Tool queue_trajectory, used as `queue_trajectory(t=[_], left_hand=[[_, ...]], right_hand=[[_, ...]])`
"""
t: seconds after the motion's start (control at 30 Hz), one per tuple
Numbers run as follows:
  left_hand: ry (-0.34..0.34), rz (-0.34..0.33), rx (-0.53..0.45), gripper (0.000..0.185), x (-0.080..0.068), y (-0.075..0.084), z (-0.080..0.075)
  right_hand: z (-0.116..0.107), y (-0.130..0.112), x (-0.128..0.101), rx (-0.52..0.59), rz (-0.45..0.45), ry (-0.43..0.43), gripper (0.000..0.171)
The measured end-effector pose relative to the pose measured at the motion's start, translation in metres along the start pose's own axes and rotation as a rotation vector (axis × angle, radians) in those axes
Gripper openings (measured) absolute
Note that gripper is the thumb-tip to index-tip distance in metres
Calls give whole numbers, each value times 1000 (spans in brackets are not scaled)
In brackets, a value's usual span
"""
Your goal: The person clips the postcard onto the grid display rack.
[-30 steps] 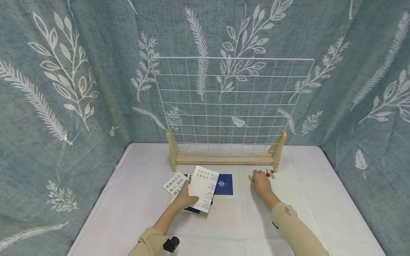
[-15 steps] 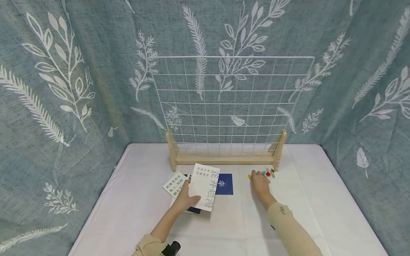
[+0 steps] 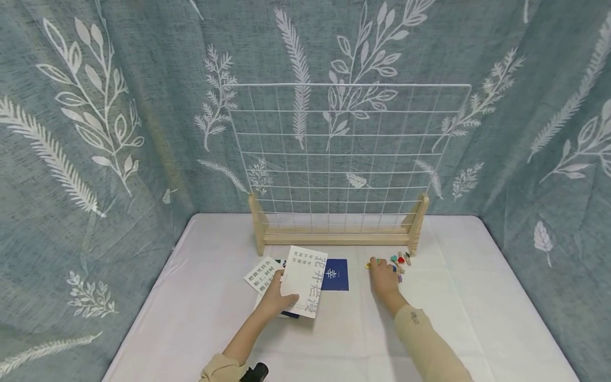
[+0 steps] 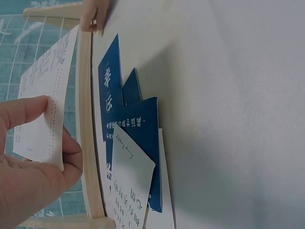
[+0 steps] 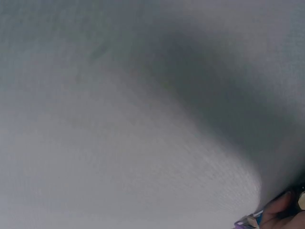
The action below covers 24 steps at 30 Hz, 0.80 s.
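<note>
My left hand (image 3: 275,297) holds a white card (image 3: 304,276) with printed characters, raised over the other cards. In the left wrist view its thumb lies on the face of that card (image 4: 45,126) and the fingers curl behind. Below lie several overlapping cards, among them a dark blue card (image 3: 336,275) and a pale card (image 3: 261,274) with dark writing. My right hand (image 3: 385,278) is down among small wooden clips (image 3: 401,260) with coloured tops. Its fingertips are mostly hidden, and whether they pinch a clip cannot be made out. The right wrist view shows only a finger (image 5: 279,207) beside clips.
Behind the cards and clips stands a white wire grid (image 3: 334,154) on a wooden base (image 3: 334,240). A white cloth covers the table (image 3: 458,297). Patterned blue-green curtains (image 3: 157,106) hang at the back and both sides.
My right hand has shifted slightly left and toward me among the clips, uncovering more of them. The left hand still holds the white card, nearly in place.
</note>
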<state>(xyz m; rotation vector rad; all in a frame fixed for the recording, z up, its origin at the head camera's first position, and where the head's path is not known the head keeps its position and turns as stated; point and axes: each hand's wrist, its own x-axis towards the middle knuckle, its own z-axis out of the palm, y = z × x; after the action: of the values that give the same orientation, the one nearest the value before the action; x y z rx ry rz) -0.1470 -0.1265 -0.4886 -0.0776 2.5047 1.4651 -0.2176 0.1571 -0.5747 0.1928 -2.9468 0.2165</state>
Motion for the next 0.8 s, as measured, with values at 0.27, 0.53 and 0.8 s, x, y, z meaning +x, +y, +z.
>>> queue_trajectory(t=[0.27,0.53,0.8], left_hand=[[-10,-31,11,74,-2,-1,-6],[-3,-7,25,71,-2,1,-10],[10,-12,34,70,-2,3,-12]], right_hand=[[1,4,-2,171,51,25,7],[-11,12,0,341,66,-92,12],[-19,17,1,415,71,-161,9]])
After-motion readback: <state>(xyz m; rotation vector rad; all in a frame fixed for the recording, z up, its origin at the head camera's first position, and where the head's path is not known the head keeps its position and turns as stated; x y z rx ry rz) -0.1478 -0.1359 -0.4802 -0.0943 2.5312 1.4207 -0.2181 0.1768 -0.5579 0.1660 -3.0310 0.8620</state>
